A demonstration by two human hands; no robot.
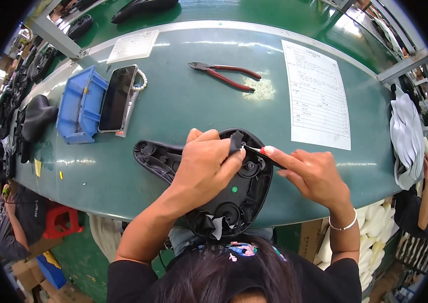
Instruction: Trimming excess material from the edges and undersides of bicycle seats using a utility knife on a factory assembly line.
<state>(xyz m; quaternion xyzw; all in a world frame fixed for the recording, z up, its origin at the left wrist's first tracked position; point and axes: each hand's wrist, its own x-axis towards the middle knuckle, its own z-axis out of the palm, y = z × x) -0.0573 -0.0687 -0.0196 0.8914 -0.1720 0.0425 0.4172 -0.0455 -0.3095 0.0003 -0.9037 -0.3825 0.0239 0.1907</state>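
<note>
A black bicycle saddle (213,196) lies upside down at the near edge of the table, its narrow nose toward the left. Its underside shows two round spring-like mounts and a small green sticker. My left hand (199,164) is closed, pinching a black flap of cover material (235,143) at the saddle's far rim. My right hand (312,174) grips a slim tool (252,149) with a thin metal tip and a dark handle. That tip meets the flap beside my left fingertips; its exact kind is hard to make out. A loose piece of cover hangs at the near rim.
Red-handled cutting pliers (224,73) lie beyond the saddle. A printed sheet (317,96) is at the right. At the left are a blue bin (80,106), a phone (118,98) and another saddle (38,117). Stacked white covers (406,139) stand right; co-workers sit at both sides.
</note>
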